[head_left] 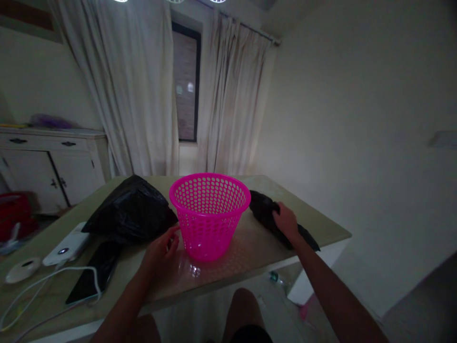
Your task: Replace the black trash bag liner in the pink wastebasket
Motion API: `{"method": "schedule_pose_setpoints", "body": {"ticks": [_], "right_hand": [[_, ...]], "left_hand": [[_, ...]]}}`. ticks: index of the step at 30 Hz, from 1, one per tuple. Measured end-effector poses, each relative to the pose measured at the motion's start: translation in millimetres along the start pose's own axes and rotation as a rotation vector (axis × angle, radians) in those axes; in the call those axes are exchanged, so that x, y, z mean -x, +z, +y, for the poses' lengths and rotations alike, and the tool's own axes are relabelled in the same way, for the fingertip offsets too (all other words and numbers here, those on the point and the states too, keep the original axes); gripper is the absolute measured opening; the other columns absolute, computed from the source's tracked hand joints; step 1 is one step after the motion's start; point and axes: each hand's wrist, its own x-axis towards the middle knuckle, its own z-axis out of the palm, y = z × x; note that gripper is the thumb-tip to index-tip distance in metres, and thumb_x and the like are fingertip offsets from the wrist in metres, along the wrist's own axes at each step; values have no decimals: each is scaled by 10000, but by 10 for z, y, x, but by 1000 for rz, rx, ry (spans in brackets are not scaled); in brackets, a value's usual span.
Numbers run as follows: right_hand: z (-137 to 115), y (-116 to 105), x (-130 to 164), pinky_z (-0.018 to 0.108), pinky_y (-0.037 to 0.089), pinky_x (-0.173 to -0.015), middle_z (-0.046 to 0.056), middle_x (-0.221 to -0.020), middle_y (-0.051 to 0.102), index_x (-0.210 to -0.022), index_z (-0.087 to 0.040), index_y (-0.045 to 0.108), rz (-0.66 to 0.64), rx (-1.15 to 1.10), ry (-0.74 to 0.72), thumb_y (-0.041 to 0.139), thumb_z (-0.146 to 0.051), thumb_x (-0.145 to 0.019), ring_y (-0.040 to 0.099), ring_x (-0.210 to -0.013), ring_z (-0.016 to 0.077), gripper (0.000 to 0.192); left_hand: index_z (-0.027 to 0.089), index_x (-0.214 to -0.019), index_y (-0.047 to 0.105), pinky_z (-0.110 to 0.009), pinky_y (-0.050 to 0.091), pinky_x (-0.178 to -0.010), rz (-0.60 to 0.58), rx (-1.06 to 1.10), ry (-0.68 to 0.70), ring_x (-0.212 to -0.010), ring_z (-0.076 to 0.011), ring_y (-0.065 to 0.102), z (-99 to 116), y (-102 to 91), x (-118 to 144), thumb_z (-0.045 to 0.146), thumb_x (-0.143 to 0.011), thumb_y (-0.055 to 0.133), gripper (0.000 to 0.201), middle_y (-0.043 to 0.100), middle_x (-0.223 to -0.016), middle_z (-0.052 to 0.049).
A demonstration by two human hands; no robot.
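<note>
Bare forearms (332, 286) lie nearest the camera, extending over a broad pale desk (323, 229) that spreads beneath and beyond both sets of fingers. Largest of the things on it is a bright pink perforated basket (209, 238), upright between the hands: just right of the left fingers, and left of the right fingers. The left hand (162, 248) is loosely curled, thumb and fingers slightly apart with nothing visible between them; one fingertip comes right up to the basket's wall, though whether it touches cannot be told. Beyond and left of those fingers sits a puffed-out black plastic bag (132, 207), its right corner ending close to the basket. Slimmer, a crumpled black bundle (262, 207) lies right of the basket, and the right hand (286, 220) has its fingers closed on it; one end sticks out past the fingertips toward the basket, the other shows right of the wrist. Left of the left fingers, a dark phone (103, 259) lies flat, its far end hidden by the bag. Farther left from them is a long white device (67, 245), then a small round white puck (23, 270), while a thin white cable (80, 268) loops across the phone.
</note>
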Motion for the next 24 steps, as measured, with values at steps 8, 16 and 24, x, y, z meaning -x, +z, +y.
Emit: {"method": "schedule_pose_setpoints", "body": {"ticks": [8, 16, 24], "right_hand": [[-944, -1244, -1442, 457, 598, -920, 37, -975, 611, -959, -291, 495, 591, -749, -80, 683, -501, -867, 657, -886, 228, 297], [-2287, -944, -1750, 396, 557, -921, 7, -970, 596, -971, -268, 484, 265, -1066, -339, 792, -593, -849, 576, -953, 194, 464], [-2271, -508, -957, 301, 397, -683, -25, -807, 591, -959, -201, 607, -397, -749, -341, 866, -602, -737, 518, -773, 158, 527]], "left_hand": [[208, -1345, 673, -320, 443, -657, -52, -16, -64, -653, -210, 676, 26, 16, -14, 422, -1002, 441, 466, 730, -810, -15], [196, -1342, 678, -331, 455, -685, -27, -26, -77, -693, -227, 690, -30, 15, 20, 392, -958, 482, 473, 728, -817, -26], [178, -1217, 654, -342, 553, -757, 712, 176, -123, -830, -229, 704, 444, -347, -125, 430, -999, 502, 367, 759, -1028, -91]]}}
